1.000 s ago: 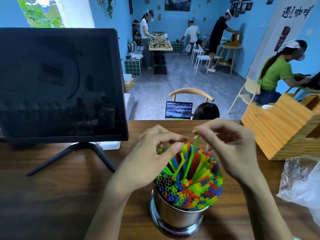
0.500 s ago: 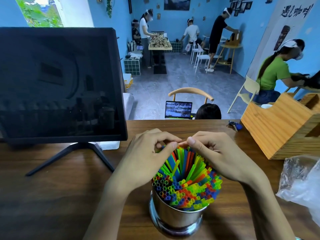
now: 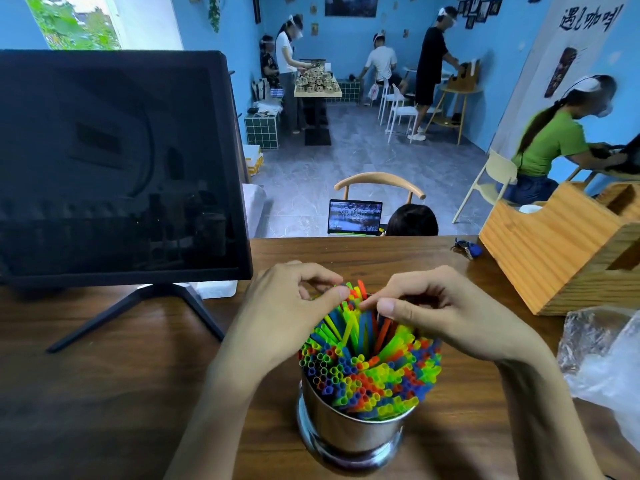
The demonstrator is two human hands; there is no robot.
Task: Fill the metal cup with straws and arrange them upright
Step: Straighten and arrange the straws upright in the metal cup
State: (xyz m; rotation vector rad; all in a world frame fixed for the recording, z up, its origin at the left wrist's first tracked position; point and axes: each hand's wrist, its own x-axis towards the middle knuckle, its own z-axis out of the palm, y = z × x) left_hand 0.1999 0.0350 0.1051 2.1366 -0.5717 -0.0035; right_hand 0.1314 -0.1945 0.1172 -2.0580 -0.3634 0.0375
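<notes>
Straws (image 3: 367,368), light, thin and springy, are best pinched near their tips; both the left hand (image 3: 291,317) and right hand (image 3: 446,320) pinch far-side tips there. Below the grip, the bundle packs the metal cup (image 3: 349,431), on the wooden table (image 3: 104,393).

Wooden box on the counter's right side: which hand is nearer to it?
Right. The right hand works the straws on the cup's side facing the wooden box; the left hand is on the far side, toward the monitor.
</notes>
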